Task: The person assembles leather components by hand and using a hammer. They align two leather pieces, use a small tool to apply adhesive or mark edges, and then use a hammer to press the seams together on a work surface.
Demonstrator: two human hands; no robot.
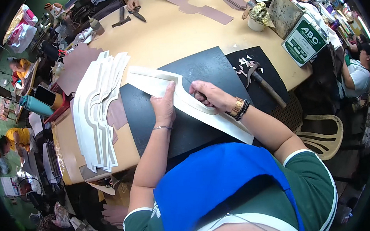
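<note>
My left hand [164,108] lies spread flat, pinning the curved white pattern piece [184,100] to the black cutting mat [199,67]; my right hand [209,95] is fisted around a blade (mostly hidden). If that piece creeps, I'd guess the cut wanders toward my thumb.

cream curved leather-like sheet [184,99]: smooth, matt | black flat cutting mat [199,71]: matt, rubbery | tan wooden tabletop [162,35]: smooth | wood-handled metal hammer [263,83]: dull

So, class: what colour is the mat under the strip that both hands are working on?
Black mat, seen in the head view, the only one.
</note>
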